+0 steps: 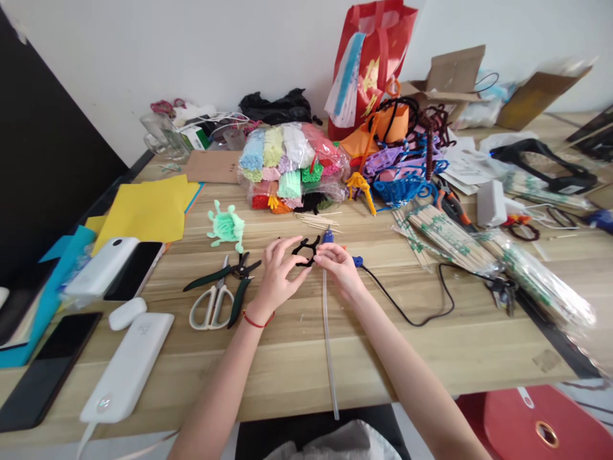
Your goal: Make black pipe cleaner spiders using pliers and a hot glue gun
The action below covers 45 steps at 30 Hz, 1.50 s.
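Between my two hands is a black pipe cleaner (306,241) bent into a ring with short ends sticking out. My left hand (280,271) pinches its left side between thumb and fingers. The fingertips of my right hand (339,269) grip its right side. Just beyond and partly under my right hand lies a blue glue gun (328,236), with a long clear glue stick (329,345) running toward me. White-handled scissors (213,303) and dark green pliers (239,281) lie left of my left hand. A mint-green pipe-cleaner figure (226,227) stands behind them.
Bundles of coloured pipe cleaners (290,167) in plastic lie at the back, beside a red bag (378,64). Packs of wooden sticks (450,236) are on the right, near a black cable (407,319). Phones and a white power bank (127,367) occupy the left.
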Each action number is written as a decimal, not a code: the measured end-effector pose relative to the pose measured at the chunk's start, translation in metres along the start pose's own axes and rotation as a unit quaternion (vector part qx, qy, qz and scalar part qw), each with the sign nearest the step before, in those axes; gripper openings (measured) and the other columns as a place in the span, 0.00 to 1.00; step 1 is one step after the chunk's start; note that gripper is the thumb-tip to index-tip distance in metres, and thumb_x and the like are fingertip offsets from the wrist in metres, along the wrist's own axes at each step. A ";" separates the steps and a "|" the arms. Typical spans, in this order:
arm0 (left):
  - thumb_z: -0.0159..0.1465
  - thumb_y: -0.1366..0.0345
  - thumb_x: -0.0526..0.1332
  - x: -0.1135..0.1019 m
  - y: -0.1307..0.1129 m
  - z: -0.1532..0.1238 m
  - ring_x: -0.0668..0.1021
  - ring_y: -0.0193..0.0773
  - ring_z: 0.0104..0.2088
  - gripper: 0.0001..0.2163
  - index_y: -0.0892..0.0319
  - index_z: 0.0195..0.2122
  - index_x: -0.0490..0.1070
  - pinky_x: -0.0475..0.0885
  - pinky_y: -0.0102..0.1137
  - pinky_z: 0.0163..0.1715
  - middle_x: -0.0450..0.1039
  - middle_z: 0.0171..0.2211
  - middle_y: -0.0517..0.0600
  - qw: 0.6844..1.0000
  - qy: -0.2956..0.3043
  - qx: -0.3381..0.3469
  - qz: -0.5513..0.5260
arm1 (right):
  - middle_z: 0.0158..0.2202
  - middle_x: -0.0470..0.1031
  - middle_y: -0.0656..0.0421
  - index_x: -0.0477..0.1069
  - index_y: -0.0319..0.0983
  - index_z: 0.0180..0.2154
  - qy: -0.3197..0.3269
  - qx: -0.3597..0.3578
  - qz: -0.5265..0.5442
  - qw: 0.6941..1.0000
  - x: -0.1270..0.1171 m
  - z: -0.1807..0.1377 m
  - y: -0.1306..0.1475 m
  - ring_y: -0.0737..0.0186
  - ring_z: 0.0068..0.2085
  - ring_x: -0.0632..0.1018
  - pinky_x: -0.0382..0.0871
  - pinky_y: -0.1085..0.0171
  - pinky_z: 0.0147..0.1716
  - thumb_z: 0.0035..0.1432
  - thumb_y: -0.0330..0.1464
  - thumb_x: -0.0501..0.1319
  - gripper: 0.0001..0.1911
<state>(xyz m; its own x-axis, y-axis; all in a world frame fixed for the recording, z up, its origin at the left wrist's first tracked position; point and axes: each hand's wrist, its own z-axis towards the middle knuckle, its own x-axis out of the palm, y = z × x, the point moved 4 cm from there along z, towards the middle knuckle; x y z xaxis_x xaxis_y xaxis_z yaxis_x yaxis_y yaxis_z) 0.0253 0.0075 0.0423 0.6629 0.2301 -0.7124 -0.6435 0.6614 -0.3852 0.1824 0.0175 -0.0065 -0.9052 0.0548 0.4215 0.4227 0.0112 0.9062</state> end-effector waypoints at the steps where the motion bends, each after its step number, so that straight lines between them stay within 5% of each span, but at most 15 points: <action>1: 0.61 0.63 0.62 0.000 0.000 0.000 0.64 0.46 0.58 0.03 0.53 0.35 0.73 0.60 0.46 0.57 0.65 0.57 0.51 1.000 -0.001 0.002 0.000 | 0.32 0.77 0.61 0.74 0.43 0.33 0.000 -0.002 -0.002 1.000 0.000 0.000 0.000 0.64 0.35 0.78 0.73 0.64 0.41 0.39 0.34 0.73 0.16; 17: 0.58 0.56 0.65 -0.001 0.000 0.000 0.65 0.46 0.57 0.11 0.53 0.40 0.73 0.60 0.44 0.58 0.67 0.56 0.52 1.000 0.005 -0.002 -0.018 | 0.30 0.75 0.65 0.72 0.42 0.28 0.002 0.033 0.064 0.997 0.003 -0.002 0.001 0.69 0.33 0.76 0.70 0.69 0.38 0.37 0.30 0.74 0.14; 26: 0.62 0.65 0.62 -0.004 0.002 0.000 0.69 0.41 0.53 0.02 0.52 0.35 0.74 0.62 0.42 0.55 0.72 0.50 0.49 0.998 -0.050 0.004 -0.040 | 0.29 0.75 0.65 0.72 0.42 0.26 0.002 0.036 0.066 0.997 0.003 -0.001 0.001 0.68 0.32 0.76 0.69 0.68 0.37 0.37 0.31 0.74 0.14; 35: 0.62 0.65 0.62 -0.018 0.024 -0.003 0.73 0.39 0.45 0.02 0.56 0.33 0.73 0.66 0.39 0.49 0.72 0.41 0.50 0.970 -0.218 -0.095 -0.053 | 0.29 0.74 0.65 0.71 0.41 0.27 -0.022 0.027 0.064 0.997 0.000 0.001 0.002 0.69 0.30 0.74 0.69 0.67 0.34 0.37 0.32 0.74 0.15; 45: 0.61 0.64 0.63 -0.010 0.036 -0.006 0.74 0.38 0.44 0.03 0.56 0.34 0.74 0.68 0.38 0.49 0.72 0.39 0.50 0.967 -0.216 -0.120 -0.065 | 0.28 0.74 0.65 0.71 0.42 0.26 -0.025 0.032 0.075 0.996 -0.002 0.002 -0.001 0.69 0.30 0.74 0.69 0.67 0.33 0.36 0.32 0.75 0.15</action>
<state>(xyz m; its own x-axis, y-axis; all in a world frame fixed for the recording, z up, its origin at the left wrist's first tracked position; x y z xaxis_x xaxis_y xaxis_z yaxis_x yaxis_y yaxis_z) -0.0071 0.0246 0.0319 0.8086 0.4670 -0.3579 -0.5801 0.5313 -0.6174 0.1834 0.0193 -0.0084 -0.8285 0.1109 0.5489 0.5570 0.0617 0.8282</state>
